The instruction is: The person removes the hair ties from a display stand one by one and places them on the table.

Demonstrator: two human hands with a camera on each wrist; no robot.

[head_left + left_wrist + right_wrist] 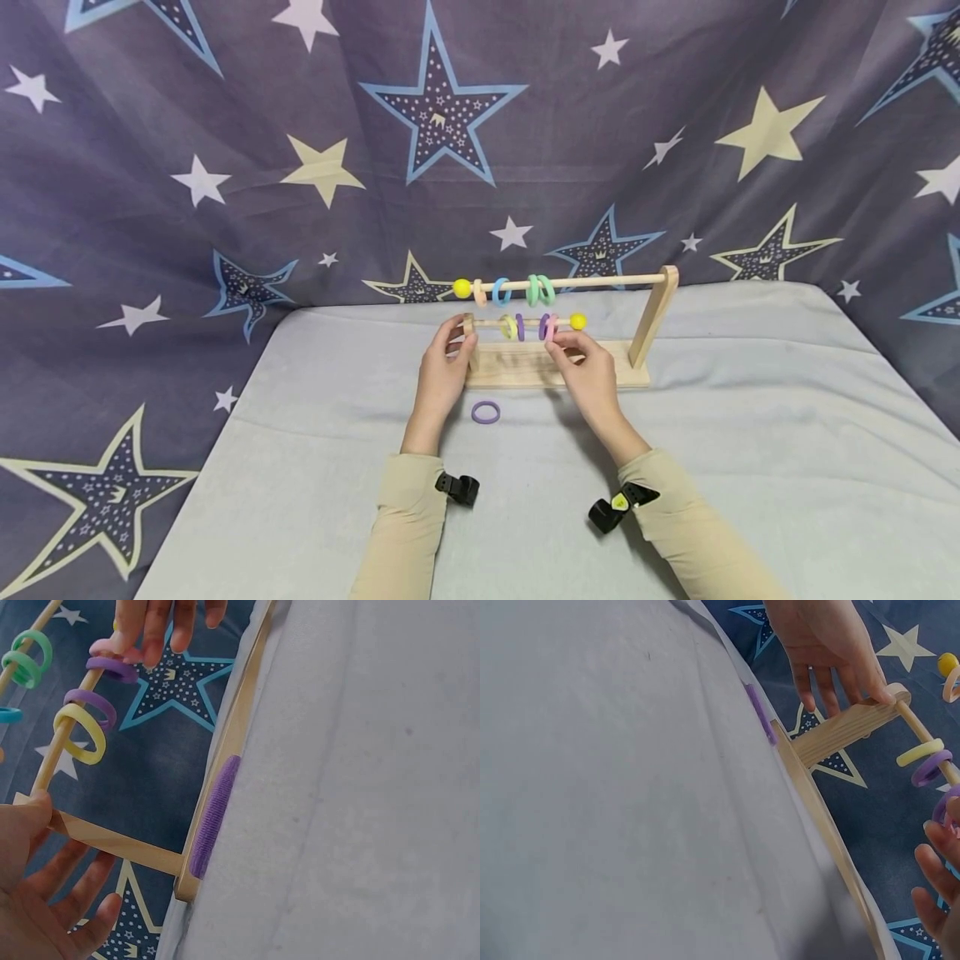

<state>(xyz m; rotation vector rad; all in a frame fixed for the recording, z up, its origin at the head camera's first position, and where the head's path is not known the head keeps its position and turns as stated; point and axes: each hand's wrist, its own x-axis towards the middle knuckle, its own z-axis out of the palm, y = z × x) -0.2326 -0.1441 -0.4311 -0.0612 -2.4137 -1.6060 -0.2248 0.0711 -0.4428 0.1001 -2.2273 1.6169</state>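
A wooden stand (517, 377) with two horizontal rods carries coloured hair ties. My left hand (442, 371) holds the top of the short left post (120, 841), its thumb where the lower rod begins. With thumb and fingertips, my right hand (588, 379) pinches a pink hair tie (551, 328) on the lower rod, near the yellow end ball (577, 322). Beside it on that rod hang a purple hair tie (112, 670), another purple one (521, 327) and a yellow one (508, 327). A loose purple hair tie (486, 412) lies on the cloth before the stand.
The upper rod (600, 282) holds an orange hair tie (479, 292), a blue one (501, 292) and green ones (533, 290). A tall post (654, 321) supports it at the right. Grey cloth (300, 500) covers the surface; a star-patterned curtain (262, 100) hangs behind.
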